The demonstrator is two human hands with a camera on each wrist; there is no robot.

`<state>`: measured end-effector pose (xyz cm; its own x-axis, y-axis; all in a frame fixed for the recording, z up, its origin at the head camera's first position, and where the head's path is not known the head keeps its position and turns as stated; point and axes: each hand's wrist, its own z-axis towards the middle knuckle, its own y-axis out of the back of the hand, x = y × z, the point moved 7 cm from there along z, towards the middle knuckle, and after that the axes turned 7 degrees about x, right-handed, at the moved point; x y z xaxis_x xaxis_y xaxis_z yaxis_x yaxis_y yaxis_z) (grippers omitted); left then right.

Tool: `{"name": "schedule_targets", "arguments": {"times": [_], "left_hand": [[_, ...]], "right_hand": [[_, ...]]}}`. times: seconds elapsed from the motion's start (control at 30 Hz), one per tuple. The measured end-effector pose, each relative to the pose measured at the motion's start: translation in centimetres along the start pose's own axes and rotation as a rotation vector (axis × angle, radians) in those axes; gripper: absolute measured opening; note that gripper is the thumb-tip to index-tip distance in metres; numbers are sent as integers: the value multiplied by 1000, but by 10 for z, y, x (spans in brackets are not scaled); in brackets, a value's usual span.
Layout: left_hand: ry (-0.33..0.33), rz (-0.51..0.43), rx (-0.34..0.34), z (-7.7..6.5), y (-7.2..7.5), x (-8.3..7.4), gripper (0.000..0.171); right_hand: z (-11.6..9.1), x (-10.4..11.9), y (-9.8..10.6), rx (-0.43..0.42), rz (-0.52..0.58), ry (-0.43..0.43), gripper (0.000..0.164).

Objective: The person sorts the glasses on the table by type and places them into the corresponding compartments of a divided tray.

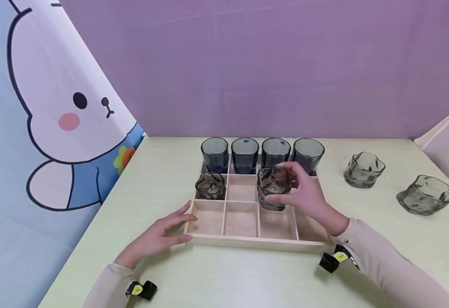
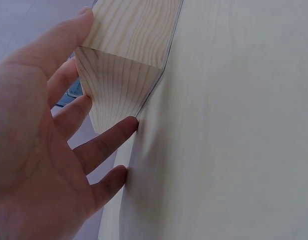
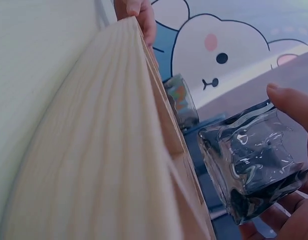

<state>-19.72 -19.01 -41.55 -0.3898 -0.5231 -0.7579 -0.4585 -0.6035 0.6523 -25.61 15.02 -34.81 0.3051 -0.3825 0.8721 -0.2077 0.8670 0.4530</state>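
Note:
In the head view my right hand [image 1: 308, 194] grips a short, wavy-sided smoky glass [image 1: 271, 188] between thumb and fingers, over the third column of a divided wooden tray [image 1: 255, 243]. The right wrist view shows this glass tilted in that camera, above the tray's edge. My left hand [image 1: 156, 235] touches the tray's front left corner, thumb at the front wall and fingers along the left side. A similar wavy glass [image 1: 210, 187] sits in the middle row's left compartment. Tall blue-grey tumblers [image 1: 215, 156] fill the back row.
Two more wavy glasses stand on the table to the right of the tray, one farther back [image 1: 364, 170] and one nearer the right edge [image 1: 426, 195]. A purple cloth wall [image 1: 270, 68] rises behind the table, and a cartoon-printed cloth [image 1: 55, 128] hangs at left.

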Motion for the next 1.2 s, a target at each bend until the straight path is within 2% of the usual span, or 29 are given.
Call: {"name": "schedule_targets", "arguments": {"times": [0.1,0.33,0.6,0.93,1.03,1.2], "left_hand": [[11,-9,3,0,0,1,44],[2,-10,3,-1,0,2,45],[-2,-15,-1,-1,0,2,45],[-20,-13,1,0,0,-1,43],[-21,-12,2,0,0,-1,43],[-19,-15,0,1,0,-1,43]], "right_hand": [[6,3,-6,39,-1,-7,81],[22,11,-23,111,79,-5,82],[35,19,-37,129,101,-12,85],[47,11,-46,107,172,-39,89],[49,7,-51,122,216,-51,89],[53,1,-58,161,220,-69,90]]}}
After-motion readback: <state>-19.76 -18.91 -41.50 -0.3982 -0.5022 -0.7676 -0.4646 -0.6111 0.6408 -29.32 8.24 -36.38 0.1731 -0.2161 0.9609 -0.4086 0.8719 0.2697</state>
